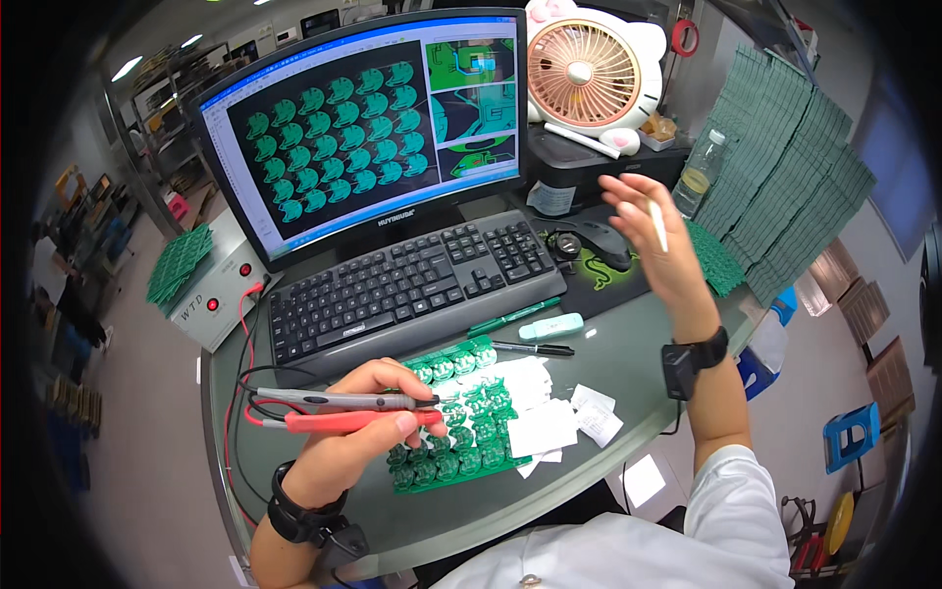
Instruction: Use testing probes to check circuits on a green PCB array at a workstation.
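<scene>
My left hand [355, 427] is closed around two test probes, a grey one [343, 400] above a red one [329, 422]. Their tips are over a green circuit board panel [451, 469] with rows of round boards; whether they touch it I cannot tell. Raised near the computer mouse [599, 238], my right hand [653, 231] has its fingers partly stretched and holds a slim white pointed stick [657, 226]. White paper labels [543, 429] lie on and beside the panel's right part.
A keyboard [417, 285] and a monitor [343, 128] showing a board layout stand behind the panel. Nearby lie a black pen [535, 348] and a pale blue highlighter [551, 326]. At right are a bottle [699, 175], stacked green panels [785, 167] and a fan [584, 74].
</scene>
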